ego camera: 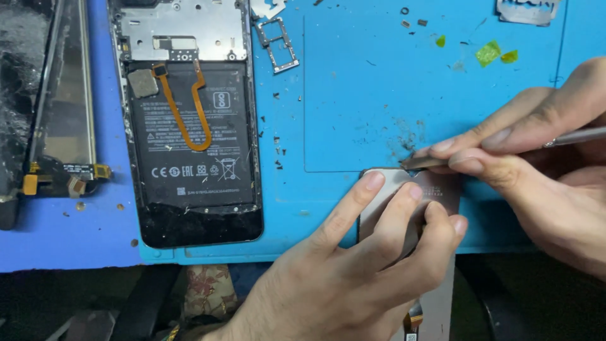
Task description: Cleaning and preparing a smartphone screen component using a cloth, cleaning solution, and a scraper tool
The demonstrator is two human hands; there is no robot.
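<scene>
L hand (366,265) is pressing three fingertips on grey panel (435,189) at blue mat (379,95) front edge. R hand (543,158) is pinching metal tool (435,162), tip at panel's top edge. Open phone (189,120) is lying well apart, bare mat between.

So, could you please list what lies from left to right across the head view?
Cracked screen panel → opened phone with battery → SIM tray → left hand → green tape scraps → right hand holding a metal tool.
</scene>
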